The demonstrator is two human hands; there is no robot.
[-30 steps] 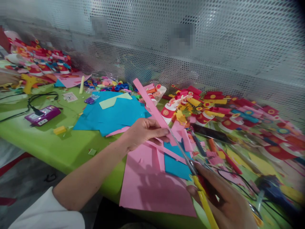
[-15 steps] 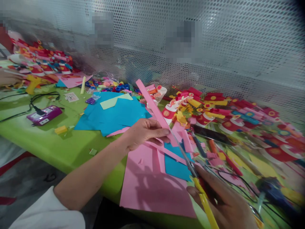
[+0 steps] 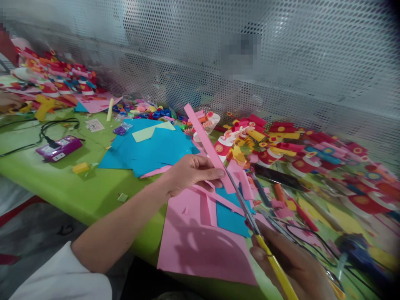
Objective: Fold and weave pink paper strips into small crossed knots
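A person's bare left hand (image 3: 200, 173) grips a long, flat strip of pink paper or foam (image 3: 203, 135), thumb on the near face and fingers curled behind. The strip lies across the fingertips, slanting from its free end at upper left down past the thumb to the right. The right hand (image 3: 295, 260) is closed around a pair of scissors with yellow handles and grey metal blades (image 3: 264, 246). The blades point up and left, their tips alongside the strip's lower right edge, just beside the left thumb; they look close together.

Below both hands, a large pink sheet (image 3: 200, 254) hangs slightly over the edge of a bright green table (image 3: 103, 189), with a smaller blue piece (image 3: 233, 218) at its upper right. A stack of blue sheets (image 3: 143, 156) lies beyond the left forearm.

Compared with a second ago, the strip's free end has shifted slightly right, more of its lower part shows below the thumb, and the right thumb sits a little lower and further right. The left hand's grip looks unchanged.
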